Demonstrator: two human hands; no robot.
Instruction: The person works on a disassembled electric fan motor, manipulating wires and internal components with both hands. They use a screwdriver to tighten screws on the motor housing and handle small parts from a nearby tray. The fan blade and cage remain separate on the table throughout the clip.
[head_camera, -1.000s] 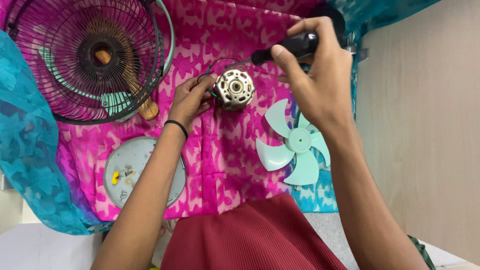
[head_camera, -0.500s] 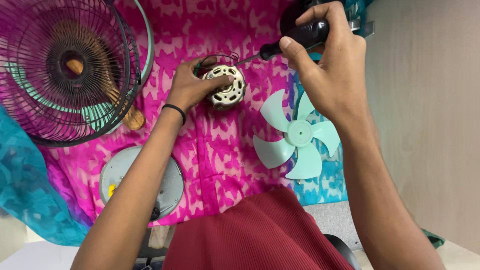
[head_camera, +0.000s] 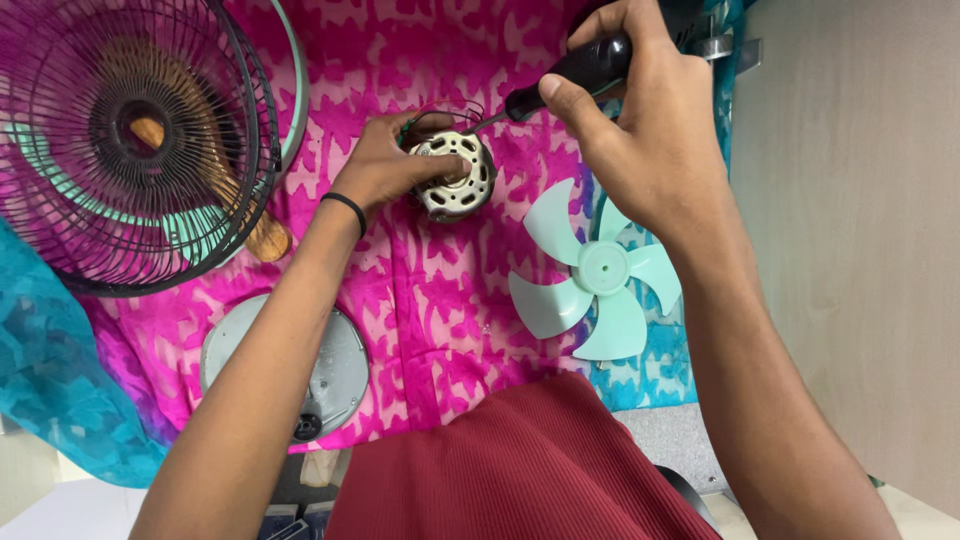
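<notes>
Since earlier frame, view shifted; motor (head_camera: 455, 175) sits upper centre of frame on pink cloth (head_camera: 420, 300). Left hand (head_camera: 385, 165) wrapped around motor. Right hand (head_camera: 640, 130) clenched on screwdriver (head_camera: 575, 75), tip at motor's top edge. Motor likely heavy, rigid, metal; best gripped round casing, clear of thin wires. Fan blade (head_camera: 600, 270) right of centre; grille (head_camera: 130, 140) upper left.

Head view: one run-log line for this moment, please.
left hand: grips fan motor | right hand: holds screwdriver, tip at motor | fan blade: on pink cloth | grille: left
</notes>
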